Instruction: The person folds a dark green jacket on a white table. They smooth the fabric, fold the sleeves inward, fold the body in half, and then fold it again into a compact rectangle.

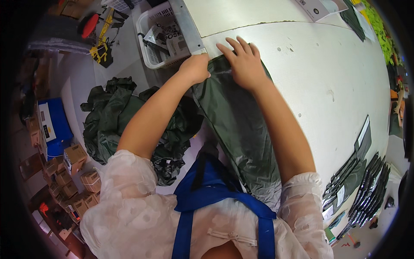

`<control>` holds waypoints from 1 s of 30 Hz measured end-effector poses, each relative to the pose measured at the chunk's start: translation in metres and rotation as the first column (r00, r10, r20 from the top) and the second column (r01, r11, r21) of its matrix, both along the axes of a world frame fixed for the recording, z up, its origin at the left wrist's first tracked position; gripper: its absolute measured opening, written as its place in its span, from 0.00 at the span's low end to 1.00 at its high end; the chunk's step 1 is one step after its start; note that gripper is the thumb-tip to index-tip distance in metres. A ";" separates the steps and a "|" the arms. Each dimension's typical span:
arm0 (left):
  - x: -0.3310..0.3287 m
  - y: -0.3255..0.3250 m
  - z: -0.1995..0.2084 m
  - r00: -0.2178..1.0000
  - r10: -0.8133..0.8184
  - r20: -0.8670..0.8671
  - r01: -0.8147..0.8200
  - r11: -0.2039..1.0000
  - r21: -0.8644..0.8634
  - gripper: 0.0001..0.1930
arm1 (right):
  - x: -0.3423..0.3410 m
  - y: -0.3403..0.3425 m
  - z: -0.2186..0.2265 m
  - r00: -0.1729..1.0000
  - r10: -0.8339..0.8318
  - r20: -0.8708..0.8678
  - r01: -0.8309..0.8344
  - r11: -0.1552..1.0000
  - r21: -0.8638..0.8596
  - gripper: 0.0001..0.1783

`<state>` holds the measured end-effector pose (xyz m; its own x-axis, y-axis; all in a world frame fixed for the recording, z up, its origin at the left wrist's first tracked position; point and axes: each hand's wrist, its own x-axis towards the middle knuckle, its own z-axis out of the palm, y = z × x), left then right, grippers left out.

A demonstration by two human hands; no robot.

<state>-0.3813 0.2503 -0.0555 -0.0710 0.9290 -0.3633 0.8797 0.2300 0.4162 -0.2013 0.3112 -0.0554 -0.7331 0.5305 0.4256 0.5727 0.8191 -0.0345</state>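
Note:
A long dark green piece of coated fabric [235, 112] lies along the near edge of a pale worktable, running from my hands down toward my apron. My left hand [196, 69] is closed on its far left corner, right at the table's edge. Over the far end of the fabric, my right hand [245, 62] rests with its fingers spread, the fingertips reaching past the fabric's edge. Left of my legs a big crumpled heap of the same dark green fabric [116, 114] is piled, partly hidden behind my left forearm.
The pale worktable [327, 77] stretches away to the right. Beyond my left hand stands a white plastic basket [151, 58] holding clear bags. Stacks of flat dark packets [364, 194] lie on the right. A white box [319, 8] sits far off. Cardboard boxes [74, 157] stand at left.

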 end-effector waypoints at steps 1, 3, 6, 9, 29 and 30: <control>0.001 -0.001 -0.001 1.000 -0.015 0.018 0.014 0.999 0.030 0.20 | -0.003 0.014 -0.003 0.993 0.018 0.114 -0.008 0.996 -0.085 0.24; 0.005 -0.003 -0.004 0.997 -0.049 0.055 0.044 0.995 0.093 0.19 | -0.008 0.038 -0.009 0.941 0.076 0.330 0.010 0.968 -0.252 0.23; 0.012 -0.016 0.005 0.996 -0.079 0.040 0.069 0.975 0.212 0.19 | -0.025 0.057 0.022 0.740 0.276 0.614 0.140 0.829 -0.541 0.20; 0.010 -0.029 0.018 0.995 -0.017 0.096 -0.008 0.966 0.257 0.17 | -0.011 0.053 0.023 0.802 0.263 0.537 -0.022 0.910 -0.413 0.17; 0.096 -0.141 -0.028 0.891 -0.453 -0.032 0.336 0.610 0.718 0.14 | 0.152 -0.060 -0.001 0.989 0.048 0.143 -0.023 0.984 -0.178 0.08; 0.100 -0.144 -0.028 0.895 -0.445 -0.024 0.333 0.633 0.699 0.15 | 0.153 -0.061 -0.004 0.990 0.044 0.133 -0.018 0.980 -0.196 0.08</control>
